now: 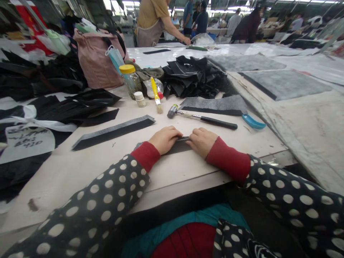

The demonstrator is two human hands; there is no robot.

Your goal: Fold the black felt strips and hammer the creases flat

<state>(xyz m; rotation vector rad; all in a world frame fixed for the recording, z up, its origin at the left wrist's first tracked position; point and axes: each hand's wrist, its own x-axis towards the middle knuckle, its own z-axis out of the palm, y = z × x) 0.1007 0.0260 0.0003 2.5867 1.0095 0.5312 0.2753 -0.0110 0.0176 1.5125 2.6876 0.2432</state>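
Note:
Both hands meet over a dark grey strip of material (pixel 178 147) lying on the pale table. My left hand (pixel 166 139) has its fingers closed on the strip's far edge. Just to the right, my right hand (pixel 202 142) pinches the same edge, fingertips bent down. The fingers cover part of the strip. Beyond the hands lies a hammer (pixel 199 117) with a black handle, its head to the left. A black strip with a grey border (pixel 114 132) rests left of my hands. A grey and black piece (pixel 213 105) lies behind the hammer.
Behind stand a yellow brush (pixel 155 94), a yellow-lidded jar (pixel 131 82) and a small white bottle (pixel 139 99). A blue scoop (pixel 253 122) lies right. Black pieces (pixel 193 75) are heaped at the back near a pink bag (pixel 98 59). A person in an apron (pixel 152 25) works beyond.

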